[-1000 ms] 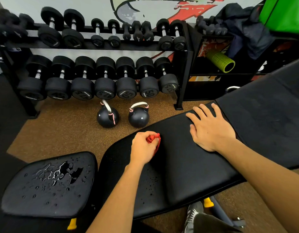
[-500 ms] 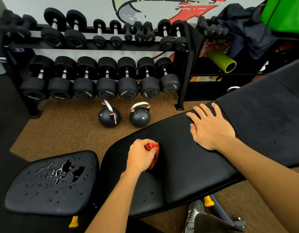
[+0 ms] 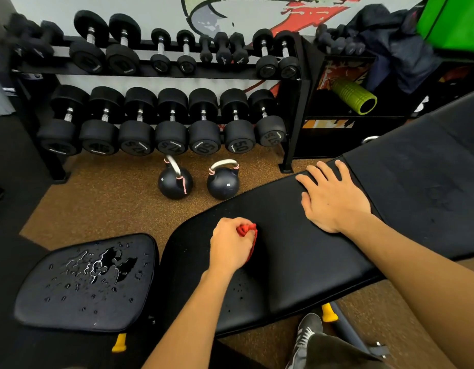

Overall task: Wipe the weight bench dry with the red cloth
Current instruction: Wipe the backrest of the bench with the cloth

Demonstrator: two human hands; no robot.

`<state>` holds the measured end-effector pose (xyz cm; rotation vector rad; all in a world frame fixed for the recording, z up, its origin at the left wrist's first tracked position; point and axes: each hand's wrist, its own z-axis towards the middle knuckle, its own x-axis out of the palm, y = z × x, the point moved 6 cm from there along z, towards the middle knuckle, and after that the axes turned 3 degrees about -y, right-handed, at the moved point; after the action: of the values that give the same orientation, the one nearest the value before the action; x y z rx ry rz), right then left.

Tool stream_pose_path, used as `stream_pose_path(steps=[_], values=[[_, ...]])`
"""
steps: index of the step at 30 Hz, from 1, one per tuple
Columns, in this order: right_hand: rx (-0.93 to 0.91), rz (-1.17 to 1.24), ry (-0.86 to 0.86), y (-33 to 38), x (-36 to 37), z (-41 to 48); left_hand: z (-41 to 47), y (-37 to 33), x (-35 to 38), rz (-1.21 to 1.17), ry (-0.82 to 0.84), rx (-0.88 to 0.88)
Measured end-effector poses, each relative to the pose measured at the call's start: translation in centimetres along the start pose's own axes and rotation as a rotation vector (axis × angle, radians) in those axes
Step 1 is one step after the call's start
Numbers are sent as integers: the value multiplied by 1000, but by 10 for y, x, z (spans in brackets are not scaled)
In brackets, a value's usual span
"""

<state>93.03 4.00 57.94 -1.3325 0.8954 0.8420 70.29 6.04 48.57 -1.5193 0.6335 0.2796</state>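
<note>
The red cloth (image 3: pixel 247 230) is bunched up inside the left hand (image 3: pixel 230 245), which is curled tight round it so that only a fold shows past the thumb side and a strip hangs under the fingers. The fist presses the cloth down on the long pad (image 3: pixel 297 262) of the bench.

Over the last second the fist has slid a little toward the person and then part of the way back out, a short rubbing stroke over the same patch. The right hand (image 3: pixel 334 201) has not shifted. It lies flat with fingers straight, holding nothing, and braces on the pad's far edge, up and to the right of the fist.

Judging by this, the wiping is under way but covers little ground. A scatter of droplets (image 3: pixel 238 288) still sits on the pad just behind the left wrist, on the person's side. The seat pad (image 3: pixel 84 286), well off to the left of the fist, carries a puddle (image 3: pixel 97 265) and many drops and looks untouched. Most of the drying seems still to come.

Beyond the fist, two kettlebells (image 3: pixel 223 183) stand on the floor, with a rack of dumbbells (image 3: pixel 172 134) behind them. A shoe (image 3: pixel 307 334) shows below the bench, near the right forearm.
</note>
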Motion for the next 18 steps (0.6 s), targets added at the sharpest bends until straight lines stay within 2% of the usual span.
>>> stream_pose_path(steps=[2,6,9,14,18], values=[[2,6,-1,0,0,0,-6,-11,7,-37,-21,34],[0,10,2,1,-1,0,-28,-6,8,-36,72,105],[4,2,6,1,-1,0,-26,9,0,-6,117,53],[1,14,3,2,-3,-1,-16,-11,8,-19,19,18],[9,69,-17,1,-5,-3,-40,-17,14,-66,78,89]])
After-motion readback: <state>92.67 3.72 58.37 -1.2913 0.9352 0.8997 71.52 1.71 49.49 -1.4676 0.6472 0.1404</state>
